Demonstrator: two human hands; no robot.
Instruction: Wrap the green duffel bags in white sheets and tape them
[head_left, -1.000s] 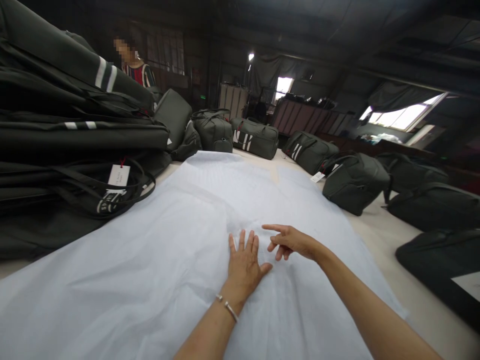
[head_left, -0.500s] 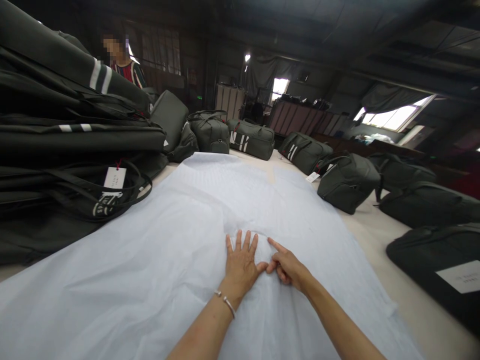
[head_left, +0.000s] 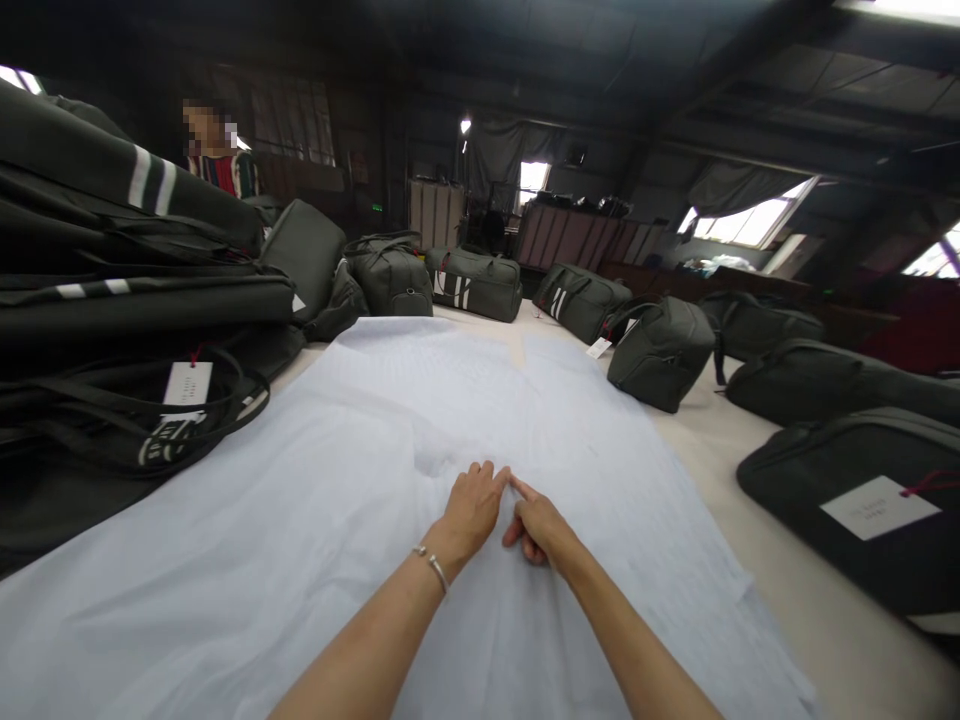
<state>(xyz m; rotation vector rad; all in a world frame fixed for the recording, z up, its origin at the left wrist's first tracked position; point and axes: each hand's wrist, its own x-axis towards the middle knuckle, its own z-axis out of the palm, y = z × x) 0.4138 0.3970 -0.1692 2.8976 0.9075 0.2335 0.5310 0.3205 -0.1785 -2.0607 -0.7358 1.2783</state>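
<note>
A wide, thin white sheet [head_left: 360, 480] lies wrinkled beneath both hands. My left hand [head_left: 472, 505], with a silver bracelet at the wrist, has its fingers bent down and closed on the sheet; its fingertips are partly hidden. Beside it, my right hand [head_left: 541, 525] stretches out the index finger while the other fingers curl loosely, with nothing visible in them. The two index fingertips meet, or nearly meet, on the sheet. A small pucker shows in the sheet just beyond my left hand.
Dark green bags [head_left: 142, 300] are piled on the left. More bags, such as a striped duffel [head_left: 487, 285] and a tagged bag [head_left: 862, 500], stand along the far and right sides of the cream table [head_left: 705, 440]. A person [head_left: 225, 170] is behind the pile.
My left hand was spread flat on the sheet; its fingers are now bent and drawn together. The hands have come closer, index fingertips together. The view has shifted slightly right.
</note>
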